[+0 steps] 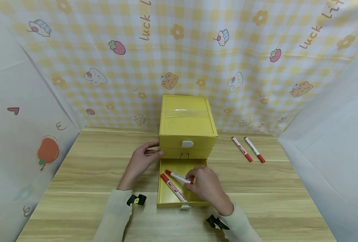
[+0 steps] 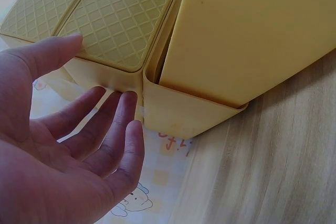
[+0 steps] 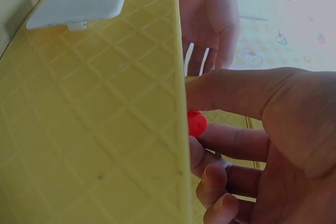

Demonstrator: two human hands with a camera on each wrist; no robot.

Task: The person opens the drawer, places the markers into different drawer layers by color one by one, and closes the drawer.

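Note:
A yellow drawer cabinet (image 1: 186, 124) stands at the back middle of the table, its bottom drawer (image 1: 167, 204) pulled out. Inside the drawer lie a red-and-white marker (image 1: 173, 188) and, above it, a white marker (image 1: 176, 176) with red ends. My right hand (image 1: 208, 185) reaches into the drawer and pinches the white marker near its right end; in the right wrist view its red tip (image 3: 197, 124) shows between thumb and fingers. At the cabinet's left side is my left hand (image 1: 141, 160), fingers spread and slightly bent, near or touching the wall.
Two more markers, one red-and-white (image 1: 242, 149) and one white with red ends (image 1: 254, 150), lie on the wooden table (image 1: 112, 144) right of the cabinet. A white tab handle (image 1: 187, 144) sits on the upper drawer. Behind hangs a checked cloth (image 1: 179, 53).

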